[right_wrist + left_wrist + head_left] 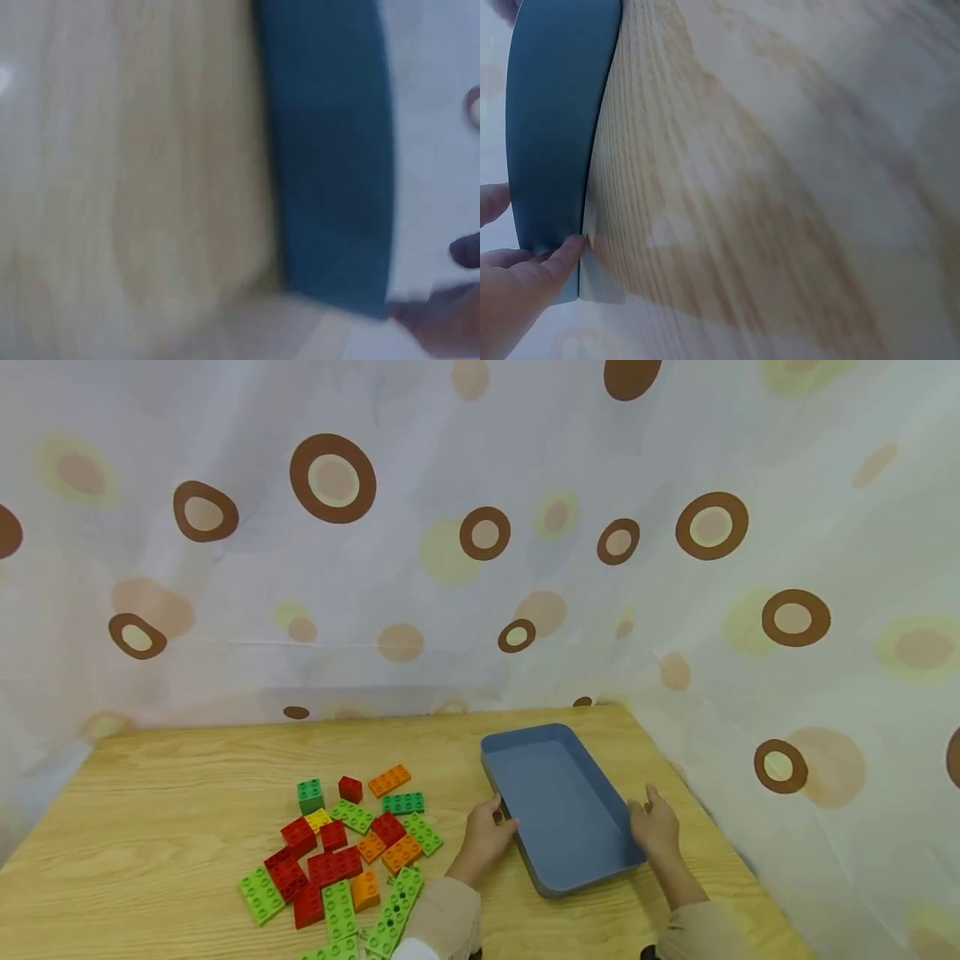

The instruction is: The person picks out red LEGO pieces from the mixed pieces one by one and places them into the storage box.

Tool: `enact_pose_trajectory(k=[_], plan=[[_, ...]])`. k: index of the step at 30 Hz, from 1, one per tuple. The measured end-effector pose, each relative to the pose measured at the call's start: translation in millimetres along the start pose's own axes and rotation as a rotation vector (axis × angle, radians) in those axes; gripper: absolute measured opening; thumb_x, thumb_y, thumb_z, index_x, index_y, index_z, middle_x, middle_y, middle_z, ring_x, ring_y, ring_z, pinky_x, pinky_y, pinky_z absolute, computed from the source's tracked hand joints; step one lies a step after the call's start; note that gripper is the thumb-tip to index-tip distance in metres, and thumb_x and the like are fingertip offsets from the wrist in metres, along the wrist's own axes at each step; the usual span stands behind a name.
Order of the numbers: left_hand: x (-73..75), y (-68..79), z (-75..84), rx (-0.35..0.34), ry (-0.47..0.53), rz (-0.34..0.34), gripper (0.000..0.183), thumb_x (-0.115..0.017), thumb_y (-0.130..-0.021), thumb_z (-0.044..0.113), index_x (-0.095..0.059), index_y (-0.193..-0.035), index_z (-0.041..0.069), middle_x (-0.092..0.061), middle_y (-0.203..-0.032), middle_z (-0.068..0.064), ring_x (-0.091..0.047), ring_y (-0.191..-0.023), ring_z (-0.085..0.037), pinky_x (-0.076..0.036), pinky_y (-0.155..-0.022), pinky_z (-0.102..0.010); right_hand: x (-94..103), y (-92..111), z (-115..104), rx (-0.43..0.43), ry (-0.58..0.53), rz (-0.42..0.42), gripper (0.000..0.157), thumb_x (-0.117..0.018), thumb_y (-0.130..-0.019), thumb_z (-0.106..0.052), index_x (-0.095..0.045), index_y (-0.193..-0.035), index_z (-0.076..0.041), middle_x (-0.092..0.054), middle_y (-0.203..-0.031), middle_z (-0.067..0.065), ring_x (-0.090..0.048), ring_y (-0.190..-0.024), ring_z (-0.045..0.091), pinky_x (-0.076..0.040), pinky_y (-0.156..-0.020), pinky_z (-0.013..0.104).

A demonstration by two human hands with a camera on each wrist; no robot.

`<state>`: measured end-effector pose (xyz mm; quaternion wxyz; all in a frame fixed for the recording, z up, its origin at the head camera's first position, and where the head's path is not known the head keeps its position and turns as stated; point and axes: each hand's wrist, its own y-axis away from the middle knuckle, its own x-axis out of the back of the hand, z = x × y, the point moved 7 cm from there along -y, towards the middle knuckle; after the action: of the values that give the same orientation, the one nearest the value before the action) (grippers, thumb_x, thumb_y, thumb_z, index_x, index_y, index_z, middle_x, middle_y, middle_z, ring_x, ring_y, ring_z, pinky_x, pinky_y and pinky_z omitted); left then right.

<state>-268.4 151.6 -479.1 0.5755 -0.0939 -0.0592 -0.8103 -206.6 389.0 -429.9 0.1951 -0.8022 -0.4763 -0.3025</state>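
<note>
A shallow blue-grey rectangular tray lies slanted on the wooden table. At its left long side is my left hand, thumb at the rim and fingers along the outer wall, gripping it. In the left wrist view, fingertips of that hand touch the tray's outer wall. My right hand is beside the right side, fingers loosely extended and spread. The blurred right wrist view shows one digit of this hand by a corner of the tray, another held apart from it.
Several toy building bricks lie left of my left hand, among them a red brick, an orange brick and a long light-green piece. Patterned cloth rises behind the wooden table and along its right side.
</note>
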Motion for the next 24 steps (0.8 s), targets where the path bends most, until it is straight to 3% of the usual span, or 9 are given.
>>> enact_pose_trajectory(k=[3,7,24], plan=[[1.2,-0.8,0.6,0.002,0.015,-0.002,0.058,-0.059,-0.088,0.005,-0.033,-0.136,-0.014,-0.039,-0.137,-0.033,-0.045,-0.122,-0.042,-0.047,-0.093,-0.046,-3.2,-15.9,14.6,0.017,0.088,-0.091,0.045,-0.039,-0.097,-0.010,-0.035,-0.136,0.011,-0.037,-0.137,0.033,-0.038,-0.124,0.049,-0.039,-0.100,0.053],[1.4,-1.8,0.6,0.000,0.016,-0.013,0.058,-0.059,-0.088,0.005,-0.033,-0.137,-0.014,-0.037,-0.139,-0.032,-0.044,-0.123,-0.041,-0.047,-0.092,-0.046,-6.7,-21.8,25.0,0.029,0.093,-0.113,0.035,-0.042,-0.097,-0.008,-0.050,-0.126,0.011,-0.047,-0.129,0.032,-0.044,-0.119,0.048,-0.043,-0.095,0.051],[4.2,6.6,-2.0,0.075,-0.005,-0.100,0.052,-0.049,-0.094,0.001,-0.028,-0.140,-0.012,-0.029,-0.144,-0.031,-0.033,-0.131,-0.044,-0.039,-0.102,-0.050,-12.0,-5.7,18.4,0.102,0.177,-0.092,0.028,-0.044,-0.093,0.002,-0.056,-0.114,0.016,-0.058,-0.113,0.033,-0.055,-0.105,0.047,-0.052,-0.081,0.046]])
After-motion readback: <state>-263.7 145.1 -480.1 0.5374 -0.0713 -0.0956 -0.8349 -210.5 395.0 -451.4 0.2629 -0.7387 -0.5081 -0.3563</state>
